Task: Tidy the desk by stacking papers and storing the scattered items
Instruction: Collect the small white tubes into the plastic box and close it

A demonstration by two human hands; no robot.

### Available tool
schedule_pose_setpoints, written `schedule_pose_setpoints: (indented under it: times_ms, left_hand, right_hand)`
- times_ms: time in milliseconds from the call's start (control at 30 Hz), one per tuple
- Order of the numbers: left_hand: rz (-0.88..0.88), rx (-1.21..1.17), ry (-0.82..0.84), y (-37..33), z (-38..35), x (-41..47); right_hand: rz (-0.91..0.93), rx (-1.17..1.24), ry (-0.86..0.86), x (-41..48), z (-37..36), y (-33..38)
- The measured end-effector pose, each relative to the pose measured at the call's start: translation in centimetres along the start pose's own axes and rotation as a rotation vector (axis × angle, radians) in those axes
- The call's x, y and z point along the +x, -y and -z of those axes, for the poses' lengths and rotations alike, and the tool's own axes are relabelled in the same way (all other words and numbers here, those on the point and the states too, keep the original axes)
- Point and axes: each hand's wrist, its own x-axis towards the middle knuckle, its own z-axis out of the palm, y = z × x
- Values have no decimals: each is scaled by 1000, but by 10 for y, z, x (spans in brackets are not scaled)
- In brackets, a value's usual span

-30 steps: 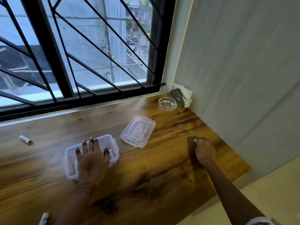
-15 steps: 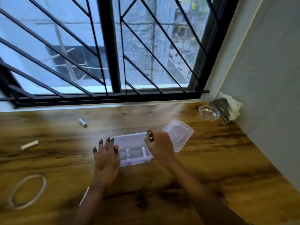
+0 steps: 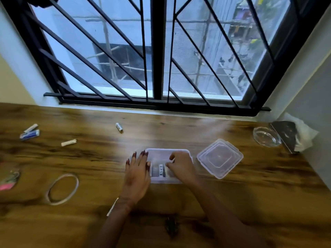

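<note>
A clear plastic box (image 3: 161,154) stands on the wooden desk (image 3: 232,203), with a battery (image 3: 161,170) lying inside it. My left hand (image 3: 137,174) rests flat against the box's left side, fingers straight. My right hand (image 3: 180,167) reaches into the right half of the box, its fingers curled down on a small white battery (image 3: 167,171). The box's clear lid (image 3: 220,157) lies just to the right. Loose batteries lie at the back (image 3: 119,127), to the left (image 3: 69,142) and as a pair at the far left (image 3: 29,134).
A clear tape ring (image 3: 62,188) lies at left, and a pink item (image 3: 7,181) at the left edge. A glass dish (image 3: 266,136) and a dark holder with tissue (image 3: 286,135) fill the right corner. A black clip (image 3: 171,228) lies near me. Window bars rise behind the desk.
My right hand came from the desk's right side to the box and has lowered into it. My view swung left. The left hand stays at the box.
</note>
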Motion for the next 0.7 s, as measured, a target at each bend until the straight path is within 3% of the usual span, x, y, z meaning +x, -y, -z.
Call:
schedule_pose_setpoints:
  times_ms: [167,433,567,700]
  left_hand:
    - [100,-14,-91,24,7,5]
    - [349,54,-124,95,59,35]
    - [427,177,-57,145,85,53]
    - [367,266,-16,193,103,68]
  right_hand:
    - [127,106,-115,17,7,23]
    - [352,-43,65,78,-44,104]
    - [319,-124,119,112,-86,141]
    - [244,-193,87,139,-128,158]
